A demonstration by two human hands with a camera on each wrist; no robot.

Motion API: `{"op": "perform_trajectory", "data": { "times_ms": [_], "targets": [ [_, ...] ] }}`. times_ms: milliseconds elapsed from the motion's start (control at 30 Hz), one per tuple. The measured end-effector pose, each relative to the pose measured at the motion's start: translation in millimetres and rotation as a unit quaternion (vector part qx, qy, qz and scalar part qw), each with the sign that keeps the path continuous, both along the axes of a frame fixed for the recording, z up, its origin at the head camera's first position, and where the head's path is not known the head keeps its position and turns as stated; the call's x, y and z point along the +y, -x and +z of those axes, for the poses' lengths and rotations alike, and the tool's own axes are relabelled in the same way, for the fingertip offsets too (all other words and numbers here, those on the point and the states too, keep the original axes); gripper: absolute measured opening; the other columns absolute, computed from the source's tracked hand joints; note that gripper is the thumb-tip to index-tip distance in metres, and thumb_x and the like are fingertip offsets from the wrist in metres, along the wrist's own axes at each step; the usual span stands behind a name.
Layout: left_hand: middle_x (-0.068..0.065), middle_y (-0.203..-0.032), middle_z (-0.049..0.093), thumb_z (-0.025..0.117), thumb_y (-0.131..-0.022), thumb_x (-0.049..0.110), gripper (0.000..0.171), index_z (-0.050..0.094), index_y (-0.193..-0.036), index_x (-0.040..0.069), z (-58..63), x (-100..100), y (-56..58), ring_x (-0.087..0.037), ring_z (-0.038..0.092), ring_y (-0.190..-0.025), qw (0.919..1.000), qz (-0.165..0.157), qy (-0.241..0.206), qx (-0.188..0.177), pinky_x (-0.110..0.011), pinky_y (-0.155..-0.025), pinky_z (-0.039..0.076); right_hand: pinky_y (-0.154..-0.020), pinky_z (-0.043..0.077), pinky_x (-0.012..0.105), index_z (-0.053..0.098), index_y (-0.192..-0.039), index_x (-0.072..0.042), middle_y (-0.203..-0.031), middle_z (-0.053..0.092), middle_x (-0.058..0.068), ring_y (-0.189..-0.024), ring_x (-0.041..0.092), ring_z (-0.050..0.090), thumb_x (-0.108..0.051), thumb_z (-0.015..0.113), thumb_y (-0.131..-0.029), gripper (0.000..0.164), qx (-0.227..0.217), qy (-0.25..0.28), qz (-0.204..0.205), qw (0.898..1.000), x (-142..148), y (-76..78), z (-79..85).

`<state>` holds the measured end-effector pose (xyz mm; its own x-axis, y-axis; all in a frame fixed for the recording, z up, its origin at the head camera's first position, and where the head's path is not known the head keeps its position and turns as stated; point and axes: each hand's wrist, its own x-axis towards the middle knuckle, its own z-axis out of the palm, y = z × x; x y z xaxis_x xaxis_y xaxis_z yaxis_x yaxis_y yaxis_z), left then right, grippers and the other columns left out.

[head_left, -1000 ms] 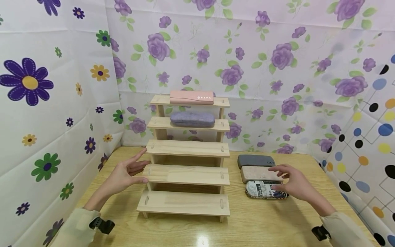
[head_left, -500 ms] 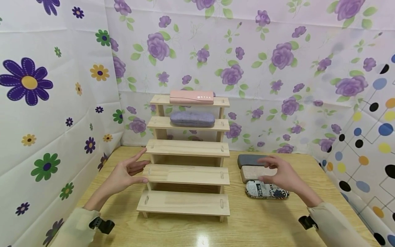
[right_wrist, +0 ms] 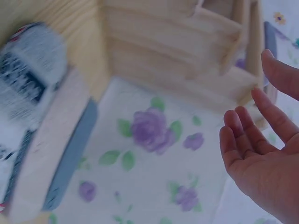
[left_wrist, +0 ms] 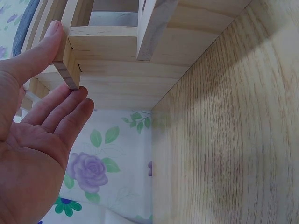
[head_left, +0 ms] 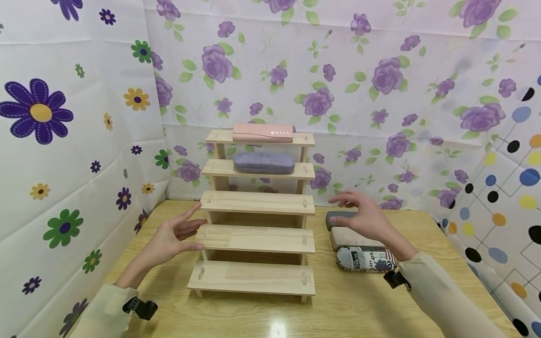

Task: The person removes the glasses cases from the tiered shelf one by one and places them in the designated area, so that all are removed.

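A light wooden stepped display rack [head_left: 255, 240] stands on the table. My left hand [head_left: 166, 240] is at its left side, fingers fairly straight; in the left wrist view the thumb [left_wrist: 46, 46] and fingertips lie against the end of a shelf board. My right hand [head_left: 367, 217] hovers in the air with loosely bent fingers and holds nothing. It partly hides a dark grey glasses case [head_left: 338, 219]. In front of that lie a beige case [head_left: 352, 238] and a case with newspaper-style print [head_left: 359, 259], side by side right of the rack.
A pink glasses case [head_left: 258, 133] lies on the top step, and a purple-blue case [head_left: 263, 162] on the step below. Flowered cloth [head_left: 262, 61] hangs behind the wooden table [head_left: 236, 315]; patterned cloths hang at both sides.
My right hand has moved left and away from me, from over the beige and printed cases to over the dark grey one. My left hand has stayed at the rack.
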<state>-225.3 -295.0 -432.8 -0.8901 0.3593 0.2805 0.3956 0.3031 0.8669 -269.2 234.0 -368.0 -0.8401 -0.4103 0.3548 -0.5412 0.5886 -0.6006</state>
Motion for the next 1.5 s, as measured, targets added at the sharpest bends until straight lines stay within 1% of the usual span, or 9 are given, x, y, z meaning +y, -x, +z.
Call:
{"op": "perform_trajectory", "data": {
  "times_ms": [300, 467, 600, 700, 900, 1000, 1267, 1367, 1500],
  "targets": [
    [-0.024, -0.147, 0.057, 0.091, -0.083, 0.005, 0.108, 0.029, -0.169, 0.025, -0.3, 0.5, 0.0, -0.039, 0.056, -0.135, 1.0, -0.004, -0.002, 0.003, -0.051, -0.106, 0.05, -0.103, 0.053, 0.05, 0.076, -0.126, -0.013, -0.134, 0.067, 0.006, -0.116, 0.027, 0.062, -0.021, 0.09, -0.088, 0.041, 0.023, 0.033, 0.008, 0.999, -40.9, 4.3, 31.7],
    [-0.026, -0.148, 0.056, 0.09, -0.084, 0.005, 0.107, 0.028, -0.169, 0.024, -0.4, 0.3, 0.6, -0.038, 0.055, -0.136, 1.0, -0.007, -0.003, 0.005, -0.041, -0.106, 0.052, -0.105, 0.051, 0.049, 0.073, -0.13, -0.009, -0.136, 0.066, 0.007, -0.117, 0.027, 0.061, -0.019, 0.089, -0.089, 0.046, 0.043, 0.04, 0.016, 0.998, -57.1, 13.5, 45.4],
    [-0.025, -0.148, 0.056, 0.09, -0.084, 0.005, 0.107, 0.028, -0.169, 0.023, 0.5, -0.2, 1.2, -0.037, 0.055, -0.136, 0.9999, -0.007, -0.001, 0.008, -0.035, -0.106, 0.053, -0.108, 0.05, 0.052, 0.069, -0.137, -0.009, -0.139, 0.064, 0.009, -0.122, 0.03, 0.06, -0.02, 0.089, -0.089, 0.053, 0.042, 0.036, 0.009, 0.998, -67.8, 21.8, 55.4],
    [-0.025, -0.148, 0.057, 0.09, -0.084, 0.005, 0.107, 0.028, -0.169, 0.023, 0.6, -0.6, 1.8, -0.037, 0.055, -0.136, 0.9999, -0.006, -0.001, 0.009, -0.035, -0.106, 0.053, -0.109, 0.049, 0.053, 0.067, -0.14, -0.011, -0.139, 0.064, 0.011, -0.125, 0.032, 0.058, -0.022, 0.088, -0.09, 0.055, 0.039, 0.035, 0.008, 0.999, -75.9, 28.7, 61.6],
    [-0.027, -0.148, 0.056, 0.09, -0.083, 0.004, 0.108, 0.028, -0.169, 0.024, -0.8, -0.3, 2.5, -0.041, 0.055, -0.135, 0.9999, -0.007, -0.005, 0.006, -0.041, -0.106, 0.052, -0.115, 0.045, 0.052, 0.064, -0.144, -0.008, -0.142, 0.062, 0.011, -0.129, 0.034, 0.057, -0.026, 0.086, -0.092, 0.059, 0.054, 0.023, 0.025, 0.998, -92.0, 44.1, 68.5],
    [-0.027, -0.148, 0.055, 0.09, -0.083, 0.004, 0.108, 0.028, -0.169, 0.023, -0.7, 0.3, 2.5, -0.042, 0.055, -0.135, 0.9999, -0.009, -0.005, 0.007, -0.042, -0.106, 0.052, -0.114, 0.045, 0.054, 0.062, -0.145, -0.008, -0.144, 0.061, 0.011, -0.131, 0.035, 0.056, -0.027, 0.085, -0.092, 0.061, 0.057, 0.016, 0.02, 0.998, -99.5, 50.2, 73.1],
    [-0.026, -0.148, 0.056, 0.09, -0.084, 0.003, 0.107, 0.028, -0.169, 0.023, -0.1, 1.0, 1.9, -0.037, 0.056, -0.135, 0.9999, -0.006, 0.001, 0.011, -0.037, -0.105, 0.053, -0.113, 0.046, 0.055, 0.056, -0.152, -0.009, -0.151, 0.056, 0.013, -0.138, 0.041, 0.05, -0.033, 0.082, -0.095, 0.067, 0.02, -0.029, 0.014, 0.999, -117.8, 67.7, 82.7],
    [-0.027, -0.148, 0.055, 0.09, -0.084, 0.004, 0.108, 0.028, -0.169, 0.023, 0.4, 1.0, 2.0, -0.038, 0.056, -0.135, 0.9999, -0.006, 0.001, 0.009, -0.044, -0.106, 0.052, -0.114, 0.045, 0.054, 0.053, -0.154, -0.008, -0.154, 0.053, 0.013, -0.141, 0.041, 0.047, -0.034, 0.081, -0.096, 0.069, 0.004, -0.048, 0.016, 0.999, -122.5, 74.8, 84.0],
    [-0.028, -0.148, 0.055, 0.09, -0.083, 0.003, 0.108, 0.027, -0.169, 0.024, 0.2, 0.9, 2.0, -0.039, 0.056, -0.135, 1.0, -0.007, -0.001, 0.004, -0.053, -0.106, 0.05, -0.115, 0.045, 0.051, 0.052, -0.156, -0.009, -0.156, 0.051, 0.012, -0.144, 0.037, 0.045, -0.034, 0.079, -0.098, 0.069, -0.011, -0.061, 0.024, 0.998, -127.9, 82.6, 83.7]
  ]
}}
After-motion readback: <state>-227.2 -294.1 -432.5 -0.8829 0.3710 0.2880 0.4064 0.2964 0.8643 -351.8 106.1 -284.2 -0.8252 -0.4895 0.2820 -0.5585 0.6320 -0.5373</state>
